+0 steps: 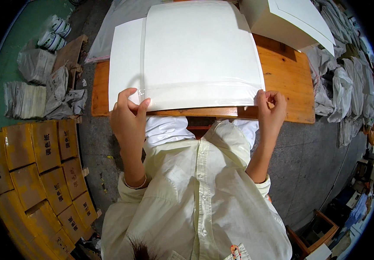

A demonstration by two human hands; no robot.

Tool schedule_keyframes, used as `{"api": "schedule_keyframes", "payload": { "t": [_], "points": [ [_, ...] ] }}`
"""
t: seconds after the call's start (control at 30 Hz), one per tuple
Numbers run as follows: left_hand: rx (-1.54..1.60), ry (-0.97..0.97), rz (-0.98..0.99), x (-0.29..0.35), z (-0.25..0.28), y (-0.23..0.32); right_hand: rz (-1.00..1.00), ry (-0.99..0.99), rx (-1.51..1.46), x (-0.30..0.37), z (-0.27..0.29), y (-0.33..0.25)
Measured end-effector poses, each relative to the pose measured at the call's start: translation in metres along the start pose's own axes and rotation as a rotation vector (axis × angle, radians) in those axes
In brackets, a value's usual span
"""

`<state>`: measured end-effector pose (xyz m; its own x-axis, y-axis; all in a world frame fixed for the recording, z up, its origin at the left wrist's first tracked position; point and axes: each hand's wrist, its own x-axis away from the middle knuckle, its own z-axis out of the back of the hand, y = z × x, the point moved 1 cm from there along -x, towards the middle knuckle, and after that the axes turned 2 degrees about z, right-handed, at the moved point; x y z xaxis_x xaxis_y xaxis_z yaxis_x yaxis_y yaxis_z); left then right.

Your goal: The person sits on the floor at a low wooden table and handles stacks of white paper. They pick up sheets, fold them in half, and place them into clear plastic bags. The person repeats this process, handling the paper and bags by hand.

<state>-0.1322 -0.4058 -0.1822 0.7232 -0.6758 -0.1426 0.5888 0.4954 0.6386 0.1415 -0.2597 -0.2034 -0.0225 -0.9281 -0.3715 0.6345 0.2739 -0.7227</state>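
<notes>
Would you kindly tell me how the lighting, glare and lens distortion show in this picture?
In the head view, fisheye distortion tilts the boxes near the left rim, and the corners go black; in the head view, the film near the front of the white sheet catches glare; also in the head view, a soft shadow falls beside the left hand.

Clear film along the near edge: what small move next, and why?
I'd probably have the right hand ease the clear film flat, since it looks wrinkled near that corner of the white sheet; the left hand, toward the edge's other end, could steady it.
</notes>
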Motion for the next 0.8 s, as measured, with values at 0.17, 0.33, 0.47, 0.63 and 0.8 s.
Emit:
{"api": "schedule_keyframes", "payload": {
  "t": [0.17,0.33,0.47,0.63,0.8],
  "points": [
    [-0.025,0.051,-0.023,0.003,-0.003,-0.001,0.085,0.116,0.067,-0.005,0.001,-0.001],
    [-0.258,0.147,-0.467,0.011,-0.005,0.008,0.253,0.091,0.209,-0.006,0.002,-0.002],
    [-0.338,0.045,-0.525,0.007,-0.008,0.027,0.338,0.007,0.217,-0.006,0.005,-0.012],
    [-0.104,-0.210,-0.568,0.014,-0.031,0.065,0.326,-0.023,0.161,-0.008,0.005,-0.012],
    [-0.042,-0.200,-0.809,0.035,-0.062,0.094,0.329,-0.039,0.197,-0.009,0.007,-0.011]
  ]
}}
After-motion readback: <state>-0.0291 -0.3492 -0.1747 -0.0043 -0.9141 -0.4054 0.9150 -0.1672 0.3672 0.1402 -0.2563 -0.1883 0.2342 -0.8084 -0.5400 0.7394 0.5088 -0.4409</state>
